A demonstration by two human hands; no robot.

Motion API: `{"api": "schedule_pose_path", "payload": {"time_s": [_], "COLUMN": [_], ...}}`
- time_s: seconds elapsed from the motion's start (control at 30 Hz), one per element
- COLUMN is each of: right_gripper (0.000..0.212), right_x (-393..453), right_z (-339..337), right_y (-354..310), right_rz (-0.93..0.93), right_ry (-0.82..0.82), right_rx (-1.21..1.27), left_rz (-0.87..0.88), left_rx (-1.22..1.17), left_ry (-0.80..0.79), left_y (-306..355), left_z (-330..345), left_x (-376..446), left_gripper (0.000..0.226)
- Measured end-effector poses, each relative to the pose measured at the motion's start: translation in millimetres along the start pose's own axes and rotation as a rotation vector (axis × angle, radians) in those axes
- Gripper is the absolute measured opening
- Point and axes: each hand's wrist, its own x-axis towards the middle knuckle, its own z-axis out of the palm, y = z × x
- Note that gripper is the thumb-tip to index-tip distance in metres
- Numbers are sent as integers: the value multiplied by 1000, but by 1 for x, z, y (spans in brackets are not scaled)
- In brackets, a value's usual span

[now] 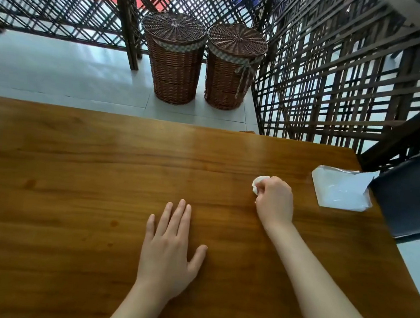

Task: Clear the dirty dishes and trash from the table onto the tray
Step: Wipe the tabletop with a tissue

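Note:
My right hand (274, 199) is curled round a small crumpled white tissue (258, 183) on the wooden table (87, 172), right of centre. Only part of the tissue shows past my fingers. My left hand (169, 249) lies flat on the table with straight fingers, holding nothing. A clear plastic wrapper (342, 189) lies near the table's right edge, to the right of my right hand. No tray or dishes are in view.
A dark chair (410, 201) stands at the table's right side, next to the wrapper. Two lidded wicker baskets (174, 60) (231, 68) stand on the floor beyond the table's far edge. Wooden lattice screens (339, 81) close off the back and right.

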Motion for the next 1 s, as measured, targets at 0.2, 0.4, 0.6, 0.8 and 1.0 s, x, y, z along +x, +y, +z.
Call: {"api": "schedule_pose_path", "payload": {"time_s": [0.2,0.4,0.6,0.8,1.0], "right_gripper": [17,17,19,20,18], "right_x": [2,2,6,-2,-11], "right_z": [-1,-1,-3,-3,-3], "right_y": [-12,-13,-15,-18,-18], "right_rz": [105,61,60,34,-33], "right_ry": [12,14,-1,-14,-63], "right_rx": [16,2,-2,-3,-39], "left_rz": [-7,-9,1,14,18], "left_rx": [-30,-12,15,42,37], "left_ry": [1,20,41,32,46], "left_y": [-1,-1,0,-2,-1], "left_z": [-2,-2,-5,-1,-1], "left_x": [1,4,10,6,2], "left_gripper": [83,83,82,79,78]}}
